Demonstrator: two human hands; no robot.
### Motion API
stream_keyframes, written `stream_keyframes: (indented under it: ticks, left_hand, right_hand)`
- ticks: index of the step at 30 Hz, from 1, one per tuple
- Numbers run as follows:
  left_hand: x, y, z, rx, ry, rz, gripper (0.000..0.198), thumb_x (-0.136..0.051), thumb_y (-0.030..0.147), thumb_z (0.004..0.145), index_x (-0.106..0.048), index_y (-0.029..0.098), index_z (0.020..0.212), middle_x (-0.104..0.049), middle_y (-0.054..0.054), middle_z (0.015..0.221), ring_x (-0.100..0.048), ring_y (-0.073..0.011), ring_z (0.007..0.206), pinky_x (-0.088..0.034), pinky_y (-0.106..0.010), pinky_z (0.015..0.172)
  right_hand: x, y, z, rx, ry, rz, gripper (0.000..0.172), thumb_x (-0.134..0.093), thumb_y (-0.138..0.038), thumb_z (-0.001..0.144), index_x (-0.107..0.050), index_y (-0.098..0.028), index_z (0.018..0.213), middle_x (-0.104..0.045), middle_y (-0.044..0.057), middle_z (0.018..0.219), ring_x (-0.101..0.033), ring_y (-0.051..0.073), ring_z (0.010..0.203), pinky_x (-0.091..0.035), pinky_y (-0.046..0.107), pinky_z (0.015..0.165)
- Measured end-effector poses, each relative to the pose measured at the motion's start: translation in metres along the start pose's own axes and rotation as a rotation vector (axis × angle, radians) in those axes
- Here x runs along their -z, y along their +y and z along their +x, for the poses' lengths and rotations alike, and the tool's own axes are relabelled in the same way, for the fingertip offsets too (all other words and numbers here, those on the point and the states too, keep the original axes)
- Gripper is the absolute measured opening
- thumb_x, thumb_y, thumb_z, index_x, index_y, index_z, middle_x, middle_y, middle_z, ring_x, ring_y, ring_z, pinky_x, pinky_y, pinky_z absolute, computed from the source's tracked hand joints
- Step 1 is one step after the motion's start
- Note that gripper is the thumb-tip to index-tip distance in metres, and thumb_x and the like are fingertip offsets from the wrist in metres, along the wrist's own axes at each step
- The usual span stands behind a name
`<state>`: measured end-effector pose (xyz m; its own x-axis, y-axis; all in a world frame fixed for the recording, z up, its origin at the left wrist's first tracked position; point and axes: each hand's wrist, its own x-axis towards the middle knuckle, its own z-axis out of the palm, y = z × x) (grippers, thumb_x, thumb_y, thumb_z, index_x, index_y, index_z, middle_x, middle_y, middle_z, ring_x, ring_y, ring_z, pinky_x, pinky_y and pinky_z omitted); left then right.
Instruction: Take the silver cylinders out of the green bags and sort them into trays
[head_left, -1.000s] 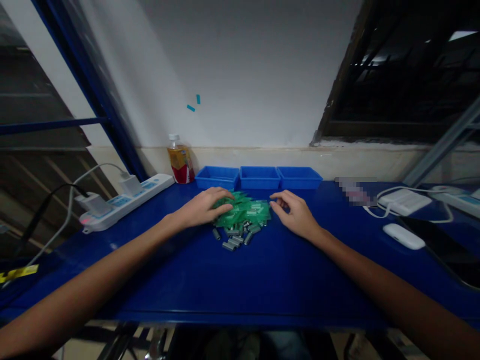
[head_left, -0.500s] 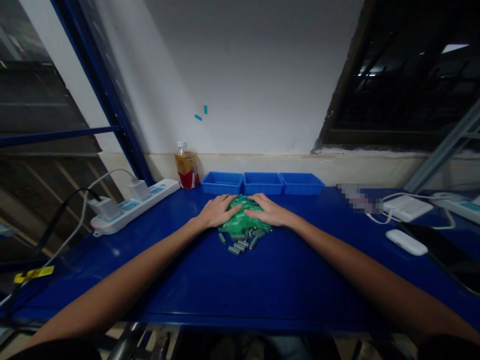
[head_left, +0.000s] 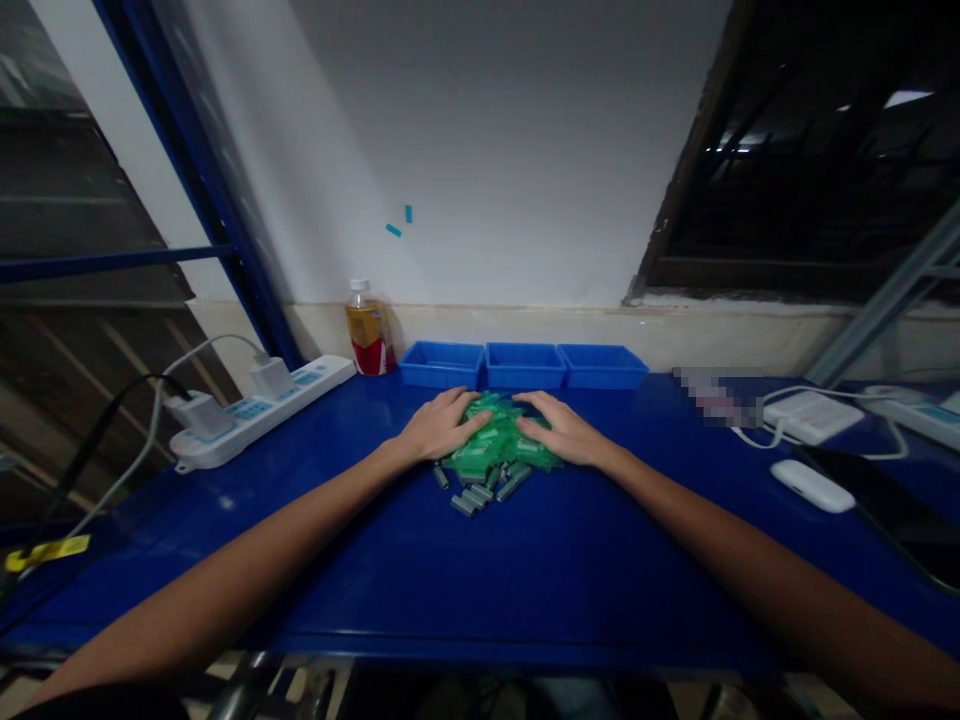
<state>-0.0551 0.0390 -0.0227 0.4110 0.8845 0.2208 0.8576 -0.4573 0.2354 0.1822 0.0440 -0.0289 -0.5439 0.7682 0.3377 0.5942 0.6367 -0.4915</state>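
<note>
A heap of translucent green plastic pieces lies mid-table between my hands. My left hand rests against its left side, palm down, fingers stretched forward and thumb apart. On the right side, my right hand touches the heap with its fingers extended and thumb spread. Several small grey metal cylinders lie loose at the near edge of the heap, some partly under the green pieces. Neither hand grips anything. The exact shape of the single green pieces is too blurred to tell.
Three blue trays stand in a row by the wall. Left of them are a drink bottle and a white power strip with plugs. At right lie a white case, a dark phone and a white charger.
My right hand has moved slightly right, away from my left. The green heap is spread wider to the right, and the metal cylinders have shifted a little. The view has moved slightly.
</note>
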Motion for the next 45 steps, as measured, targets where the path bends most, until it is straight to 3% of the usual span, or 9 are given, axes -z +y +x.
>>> stream_keyframes:
  ticks: [4,10,20,26,31,35,38,42,45]
  left_hand:
    - [-0.005,0.008,-0.001,-0.011,0.027,-0.021,0.065,-0.020,0.064,0.090,-0.043,0.022,0.133,-0.049,-0.008,0.137,-0.046,-0.0252,0.124,-0.036,-0.040,0.103]
    - [-0.011,0.025,-0.005,0.014,0.070,0.000,0.061,-0.021,0.062,0.091,-0.042,0.023,0.134,-0.050,-0.007,0.136,-0.047,-0.0254,0.123,-0.039,-0.040,0.099]
    - [-0.020,0.044,-0.002,0.033,0.094,-0.035,0.062,-0.022,0.062,0.091,-0.043,0.023,0.134,-0.050,-0.009,0.136,-0.045,-0.0271,0.124,-0.038,-0.043,0.100]
    - [-0.019,0.039,-0.003,-0.008,0.116,-0.049,0.062,-0.022,0.059,0.093,-0.041,0.019,0.137,-0.047,-0.013,0.138,-0.042,-0.0268,0.127,-0.034,-0.045,0.104]
    - [-0.019,0.037,-0.007,-0.051,0.198,-0.089,0.051,-0.024,0.048,0.096,-0.049,0.016,0.128,-0.054,-0.011,0.130,-0.047,-0.0238,0.123,-0.036,-0.041,0.104]
    - [-0.011,0.028,0.000,-0.122,0.347,-0.089,0.034,-0.033,0.034,0.095,-0.055,0.016,0.114,-0.059,-0.010,0.119,-0.050,-0.0215,0.119,-0.038,-0.038,0.104]
    - [0.001,0.012,0.016,-0.119,0.442,-0.006,0.028,-0.040,0.022,0.091,-0.054,0.016,0.115,-0.055,-0.011,0.125,-0.044,-0.0214,0.124,-0.035,-0.037,0.107]
    - [0.011,-0.015,0.049,-0.032,0.354,0.097,0.039,-0.047,0.019,0.086,-0.047,0.013,0.125,-0.050,-0.015,0.132,-0.037,-0.0276,0.131,-0.030,-0.045,0.109]
    - [0.009,-0.028,0.072,-0.026,0.281,0.087,0.045,-0.049,0.020,0.085,-0.045,0.013,0.129,-0.050,-0.016,0.134,-0.036,-0.0287,0.132,-0.033,-0.046,0.107]
  right_hand:
    - [-0.002,0.010,-0.003,-0.025,-0.043,0.070,0.059,-0.042,-0.057,0.089,-0.040,-0.022,0.136,-0.044,0.011,0.138,-0.041,0.027,0.127,-0.032,0.047,0.106]
    - [0.003,0.006,-0.008,-0.023,-0.068,0.178,0.068,-0.049,-0.058,0.085,-0.033,-0.022,0.141,-0.037,0.011,0.143,-0.036,0.027,0.131,-0.027,0.047,0.111]
    - [0.001,0.014,-0.017,-0.023,0.060,0.258,0.051,-0.052,-0.053,0.085,-0.049,-0.023,0.126,-0.049,0.009,0.128,-0.045,0.024,0.122,-0.034,0.043,0.106]
    - [0.001,0.008,-0.020,-0.042,0.071,0.256,0.047,-0.054,-0.051,0.085,-0.052,-0.022,0.122,-0.052,0.009,0.124,-0.048,0.024,0.118,-0.036,0.043,0.104]
    - [0.002,0.003,-0.023,-0.039,0.079,0.231,0.043,-0.053,-0.049,0.085,-0.056,-0.023,0.118,-0.055,0.008,0.120,-0.051,0.023,0.116,-0.036,0.042,0.103]
    - [0.002,0.001,-0.022,-0.079,0.109,0.229,0.044,-0.049,-0.053,0.087,-0.056,-0.023,0.118,-0.057,0.007,0.118,-0.052,0.023,0.113,-0.038,0.041,0.101]
    - [0.009,0.007,-0.015,-0.142,0.216,0.210,0.047,-0.032,-0.054,0.092,-0.054,-0.022,0.119,-0.059,0.008,0.116,-0.054,0.023,0.111,-0.040,0.041,0.099]
    - [0.031,0.031,0.003,-0.144,0.451,-0.112,0.047,-0.032,-0.051,0.092,-0.057,-0.017,0.114,-0.061,0.012,0.109,-0.054,0.026,0.106,-0.040,0.043,0.096]
    - [0.045,0.053,0.019,-0.146,0.460,-0.453,0.050,-0.046,-0.051,0.086,-0.055,-0.014,0.118,-0.058,0.017,0.111,-0.051,0.032,0.107,-0.040,0.047,0.094]
